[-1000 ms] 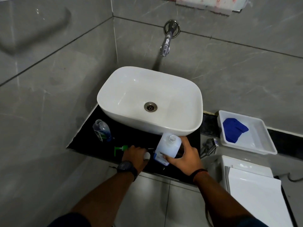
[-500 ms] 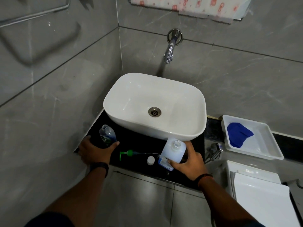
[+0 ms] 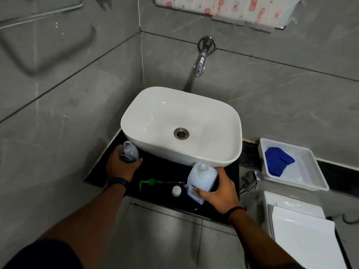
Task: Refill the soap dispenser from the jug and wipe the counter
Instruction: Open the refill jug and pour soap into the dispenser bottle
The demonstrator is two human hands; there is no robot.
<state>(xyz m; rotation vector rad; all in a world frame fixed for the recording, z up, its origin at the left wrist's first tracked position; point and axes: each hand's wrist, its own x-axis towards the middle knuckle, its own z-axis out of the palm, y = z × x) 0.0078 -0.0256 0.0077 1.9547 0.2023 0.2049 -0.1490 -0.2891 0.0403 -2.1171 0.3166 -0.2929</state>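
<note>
The table [image 3: 165, 171] is glossy black, and the basin [image 3: 213, 121] on it is plain white with a dull metal drain [image 3: 181, 133]. The bottle [image 3: 129, 152] at the left is clear, with a green and white label. The pump [image 3: 148, 182] lying at the near edge is green. The cap [image 3: 176, 191] beside it is white. The jug [image 3: 202, 177] is translucent white with a blue and white label. At the right, a white tray [image 3: 310, 177] holds a deep blue cloth [image 3: 277, 162]. The walls [image 3: 281, 94] are grey, veined like marble. At the far top, a white sheet [image 3: 233, 6] carries a red pattern.
</note>
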